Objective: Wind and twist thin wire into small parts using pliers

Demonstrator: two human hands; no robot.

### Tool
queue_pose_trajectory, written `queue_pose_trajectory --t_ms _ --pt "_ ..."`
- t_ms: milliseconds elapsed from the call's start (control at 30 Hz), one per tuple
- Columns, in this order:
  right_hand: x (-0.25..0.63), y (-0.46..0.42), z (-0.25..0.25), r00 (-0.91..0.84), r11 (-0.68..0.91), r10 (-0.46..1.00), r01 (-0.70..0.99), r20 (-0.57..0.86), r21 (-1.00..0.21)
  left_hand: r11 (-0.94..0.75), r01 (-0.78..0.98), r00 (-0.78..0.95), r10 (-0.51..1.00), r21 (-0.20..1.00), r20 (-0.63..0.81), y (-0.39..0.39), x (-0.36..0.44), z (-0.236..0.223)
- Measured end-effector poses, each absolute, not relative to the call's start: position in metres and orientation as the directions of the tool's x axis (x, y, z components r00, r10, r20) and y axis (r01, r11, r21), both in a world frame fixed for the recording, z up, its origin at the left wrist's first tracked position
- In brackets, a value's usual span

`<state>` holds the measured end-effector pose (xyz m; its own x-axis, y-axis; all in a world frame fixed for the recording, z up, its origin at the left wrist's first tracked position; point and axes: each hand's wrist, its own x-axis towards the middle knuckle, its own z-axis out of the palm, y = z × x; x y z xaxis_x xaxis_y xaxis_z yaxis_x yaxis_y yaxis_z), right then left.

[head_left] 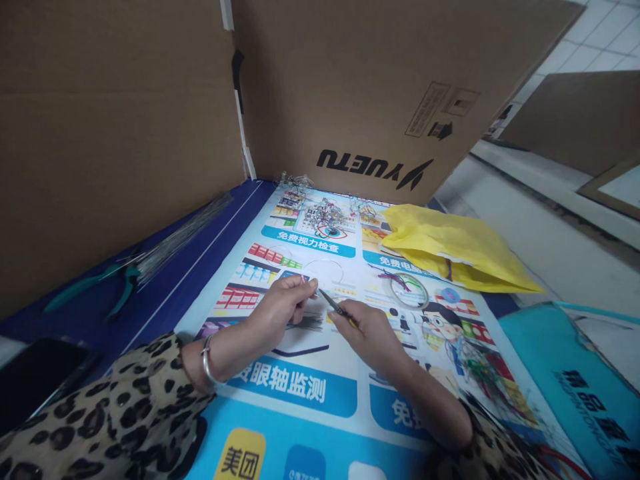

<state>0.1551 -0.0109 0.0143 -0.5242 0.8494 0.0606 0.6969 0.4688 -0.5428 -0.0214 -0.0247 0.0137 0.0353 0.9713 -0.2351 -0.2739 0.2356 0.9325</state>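
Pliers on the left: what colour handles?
The handles are teal, clearest in the head view.

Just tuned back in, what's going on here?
A person holds a pointed tool in the right hand, its tip close to the left hand, which pinches something too small to make out. Both hands are over a printed sheet. Green pliers and thin wires lie to the left, a yellow bag to the right.

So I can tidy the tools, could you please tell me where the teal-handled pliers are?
In the head view, the teal-handled pliers lie at the left on the blue surface, beside a bundle of thin wires.
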Motion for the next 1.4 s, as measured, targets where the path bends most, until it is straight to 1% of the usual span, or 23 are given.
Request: queue_pose_trajectory --t_ms 167,333,467,567,700,833,900,1000,1133,1267,1400 --pt "0.154 -0.011 0.012 -0.538 0.496 0.838 0.686 0.087 -0.532 0.318 -0.315 0.064 0.947 0.894 -0.314 -0.022 -0.022 0.014" --pt "0.154 -0.011 0.01 -0.548 0.522 0.828 0.675 0.12 -0.521 0.435 -0.364 0.132 0.899 0.823 -0.417 -0.02 -0.026 0.016" --pt "0.154 -0.011 0.011 -0.557 0.535 0.82 0.662 0.133 -0.526 0.481 -0.351 0.218 0.876 0.804 -0.429 -0.017 -0.03 0.016" --pt "0.154 -0.011 0.011 -0.569 0.548 0.811 0.658 0.135 -0.517 0.496 -0.361 0.252 0.867 0.79 -0.43 -0.016 -0.032 0.015" --pt "0.155 -0.011 0.01 -0.574 0.552 0.809 0.663 0.131 -0.505 0.508 -0.369 0.253 0.86 0.778 -0.442 -0.016 -0.032 0.016" --pt "0.155 -0.011 0.009 -0.568 0.548 0.811 0.653 0.14 -0.523 0.51 -0.383 0.232 0.86 0.77 -0.454 -0.015 -0.031 0.017" --pt "0.155 -0.011 0.009 -0.566 0.546 0.812 0.645 0.147 -0.535 0.49 -0.397 0.217 0.872 0.776 -0.439 -0.015 -0.031 0.017" --pt "0.155 -0.01 0.009 -0.553 0.533 0.82 0.641 0.149 -0.552 0.42 -0.428 0.185 0.907 0.8 -0.377 -0.016 -0.031 0.015" --pt "0.156 -0.01 0.01 -0.531 0.507 0.835 0.637 0.145 -0.581 0.344 -0.417 0.177 0.939 0.841 -0.296 -0.018 -0.03 0.015" --pt "0.157 -0.008 0.011 -0.513 0.477 0.849 0.636 0.129 -0.607 0.354 -0.436 0.236 0.932 0.828 -0.274 -0.018 -0.031 0.02" --pt "0.158 -0.006 0.011 -0.494 0.458 0.861 0.642 0.125 -0.615 0.353 -0.416 0.242 0.932 0.838 -0.272 -0.018 -0.032 0.02"
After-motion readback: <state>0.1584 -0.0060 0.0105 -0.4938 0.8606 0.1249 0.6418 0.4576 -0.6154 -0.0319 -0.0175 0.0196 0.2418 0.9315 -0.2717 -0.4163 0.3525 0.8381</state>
